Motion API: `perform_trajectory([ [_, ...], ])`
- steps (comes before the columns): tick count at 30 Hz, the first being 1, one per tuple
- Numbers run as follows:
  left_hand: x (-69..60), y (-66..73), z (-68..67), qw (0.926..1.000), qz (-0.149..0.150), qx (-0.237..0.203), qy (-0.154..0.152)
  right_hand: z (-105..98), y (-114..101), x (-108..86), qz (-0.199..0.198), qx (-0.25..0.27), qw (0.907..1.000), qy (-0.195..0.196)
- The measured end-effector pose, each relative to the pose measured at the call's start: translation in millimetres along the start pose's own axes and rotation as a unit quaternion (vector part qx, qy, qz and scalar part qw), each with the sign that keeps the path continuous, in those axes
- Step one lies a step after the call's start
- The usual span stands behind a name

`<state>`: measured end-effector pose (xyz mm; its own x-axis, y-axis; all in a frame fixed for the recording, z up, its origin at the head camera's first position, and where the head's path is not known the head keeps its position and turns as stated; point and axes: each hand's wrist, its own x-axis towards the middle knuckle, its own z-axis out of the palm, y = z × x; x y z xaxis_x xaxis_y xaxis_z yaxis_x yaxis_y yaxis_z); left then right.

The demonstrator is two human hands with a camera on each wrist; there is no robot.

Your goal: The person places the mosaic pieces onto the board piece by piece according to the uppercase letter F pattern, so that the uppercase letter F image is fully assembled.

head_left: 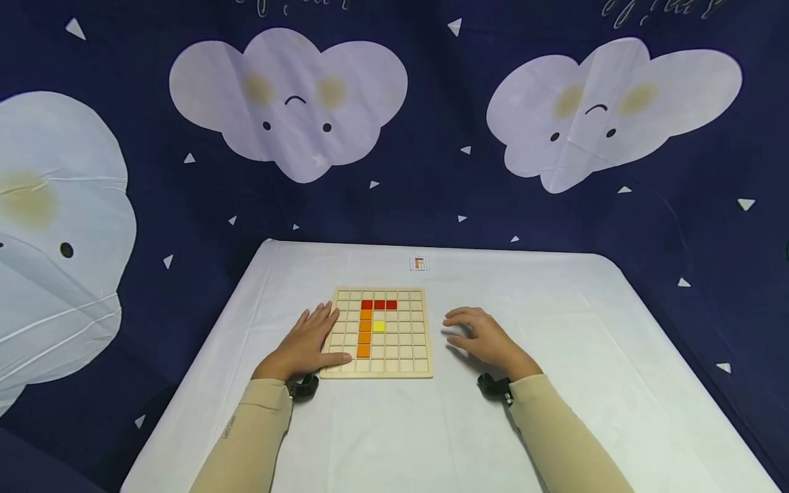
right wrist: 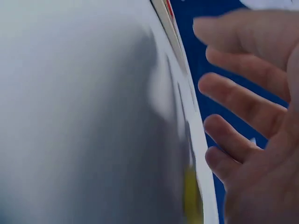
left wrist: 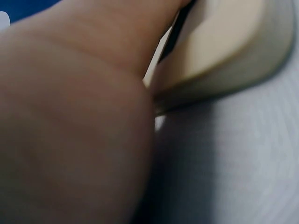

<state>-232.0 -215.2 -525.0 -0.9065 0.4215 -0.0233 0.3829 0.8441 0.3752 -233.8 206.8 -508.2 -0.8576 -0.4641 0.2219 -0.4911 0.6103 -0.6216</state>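
A wooden grid board (head_left: 407,352) lies flat on the table. Set in its cells are a row of red tiles (head_left: 379,305), a column of several orange tiles (head_left: 365,326) below the row's left end, and one yellow tile (head_left: 379,326). My left hand (head_left: 304,347) rests on the board's left edge, fingers stretched and thumb over the lower left corner. To the right of the board is my right hand (head_left: 487,340), fingers loosely bent and apart, with nothing between them in the right wrist view. A blurred yellow patch (right wrist: 190,196) shows beyond the white surface there; its kind is unclear.
A small card (head_left: 420,263) with a coloured grid pattern lies behind the board near the table's far edge. White cloth covers the table (head_left: 394,438). Behind it hangs a dark blue curtain (head_left: 431,198) printed with clouds and triangles.
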Motion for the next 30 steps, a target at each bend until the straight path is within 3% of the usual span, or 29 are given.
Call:
perform_trajectory([
  [4, -1.1, -0.1, 0.8, 1.0, 0.001, -0.004, 0.005, -21, 23, -21.4, 0.025, 0.044, 0.9986, -0.016],
  [9, -1.3, -0.2, 0.4, 0.9999, 0.004, -0.006, 0.009, -35, 45, -40.1, 0.019, 0.063, 0.9973, -0.031],
  [15, -0.3, 1.2, 0.3, 1.0, -0.001, -0.006, 0.003, -38, 49, -43.8, -0.001, 0.064, 0.9974, -0.034],
  [22, -0.1, 1.7, 1.8, 1.0, 0.004, -0.004, -0.001, -42, 58, -52.9, 0.028, 0.116, 0.9925, -0.028],
  [30, -2.2, 1.3, -0.8, 0.9999, 0.007, -0.013, 0.007, -44, 54, -51.0, 0.03, 0.058, 0.9976, -0.024],
])
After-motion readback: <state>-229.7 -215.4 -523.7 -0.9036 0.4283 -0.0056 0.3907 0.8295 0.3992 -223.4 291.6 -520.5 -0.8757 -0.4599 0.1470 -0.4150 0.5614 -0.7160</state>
